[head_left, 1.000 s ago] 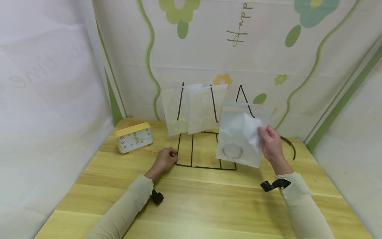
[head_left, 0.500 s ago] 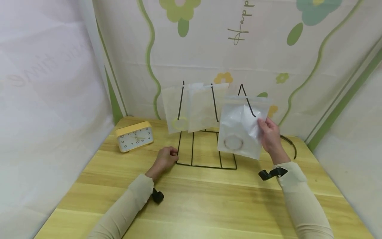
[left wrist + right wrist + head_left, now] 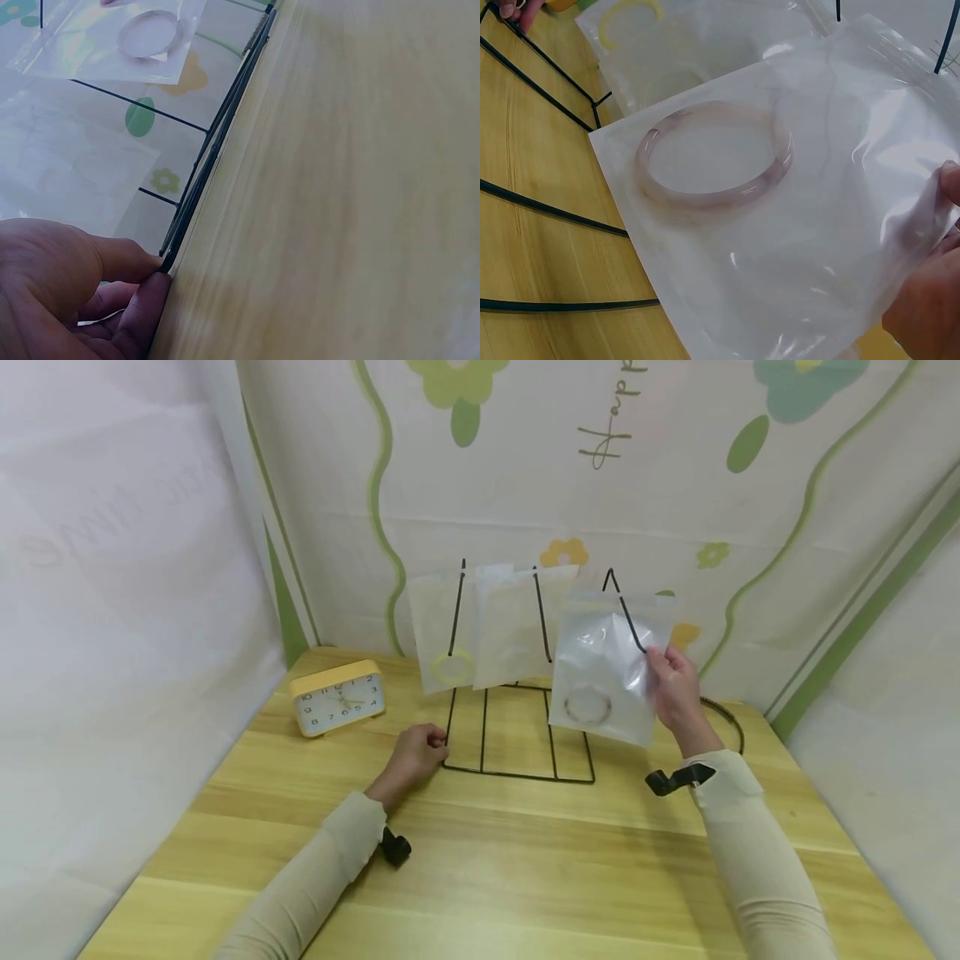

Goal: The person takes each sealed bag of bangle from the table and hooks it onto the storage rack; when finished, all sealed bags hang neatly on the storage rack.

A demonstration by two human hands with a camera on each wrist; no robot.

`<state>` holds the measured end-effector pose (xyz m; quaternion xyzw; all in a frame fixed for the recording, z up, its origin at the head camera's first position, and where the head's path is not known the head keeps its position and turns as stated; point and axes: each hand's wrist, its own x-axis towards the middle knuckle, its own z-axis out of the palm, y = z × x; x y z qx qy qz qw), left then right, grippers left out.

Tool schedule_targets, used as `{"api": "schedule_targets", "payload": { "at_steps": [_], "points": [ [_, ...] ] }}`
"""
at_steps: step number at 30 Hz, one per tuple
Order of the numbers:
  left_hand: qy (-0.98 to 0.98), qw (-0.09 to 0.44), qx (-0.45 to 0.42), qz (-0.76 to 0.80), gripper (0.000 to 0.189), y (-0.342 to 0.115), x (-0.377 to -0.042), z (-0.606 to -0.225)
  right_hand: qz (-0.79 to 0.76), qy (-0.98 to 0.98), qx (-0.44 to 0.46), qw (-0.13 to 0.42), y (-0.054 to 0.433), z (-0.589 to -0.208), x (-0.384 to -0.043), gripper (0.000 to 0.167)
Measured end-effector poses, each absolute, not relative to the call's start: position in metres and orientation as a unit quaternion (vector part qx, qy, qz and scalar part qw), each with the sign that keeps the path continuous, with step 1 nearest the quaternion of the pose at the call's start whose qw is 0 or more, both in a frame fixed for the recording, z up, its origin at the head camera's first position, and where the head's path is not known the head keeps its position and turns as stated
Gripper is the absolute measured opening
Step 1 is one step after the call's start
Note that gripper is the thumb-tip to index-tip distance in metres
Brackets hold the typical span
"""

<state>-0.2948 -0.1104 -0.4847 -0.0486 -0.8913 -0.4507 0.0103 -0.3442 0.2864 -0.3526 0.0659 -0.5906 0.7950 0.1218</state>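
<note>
A black wire display rack (image 3: 517, 776) stands on the wooden table (image 3: 510, 868). My left hand (image 3: 414, 755) pinches the left front corner of its base between thumb and fingers, as the left wrist view confirms. With my right hand (image 3: 678, 689) I grip the right edge of a clear zip bag (image 3: 600, 647). A pale, mottled bangle (image 3: 735, 199) lies inside that bag. The rack's right prong (image 3: 632, 622) passes through the top of the bag and shows in front of it. Two similar bags, a left bag (image 3: 431, 618) with a yellow bangle (image 3: 452, 668) and a middle bag (image 3: 517, 627), hang from the other prongs.
A yellow alarm clock (image 3: 341, 700) sits left of the rack. Behind my right hand a dark, coiled-looking cord (image 3: 729, 714) curves over the table. A patterned cloth (image 3: 480, 493) closes off the back, and white cloth lines both sides.
The right hand has moved up and slightly back, taking the zip bag further up along the right prong. My left hand keeps its hold on the rack's corner.
</note>
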Motion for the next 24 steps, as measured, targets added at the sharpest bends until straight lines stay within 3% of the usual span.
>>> {"api": "schedule_targets", "payload": {
  "at_steps": [13, 24],
  "points": [
    [-0.889, 0.004, -0.048, -0.455, 0.025, -0.108, -0.293, -0.489, 0.797, -0.592, 0.037, 0.11, 0.287, -0.353, -0.364, 0.012],
    [-0.89, 0.009, -0.038, -0.455, 0.024, -0.11, -0.297, -0.486, 0.773, -0.627, 0.013, 0.097, 0.285, -0.346, -0.38, 0.048]
  ]
}}
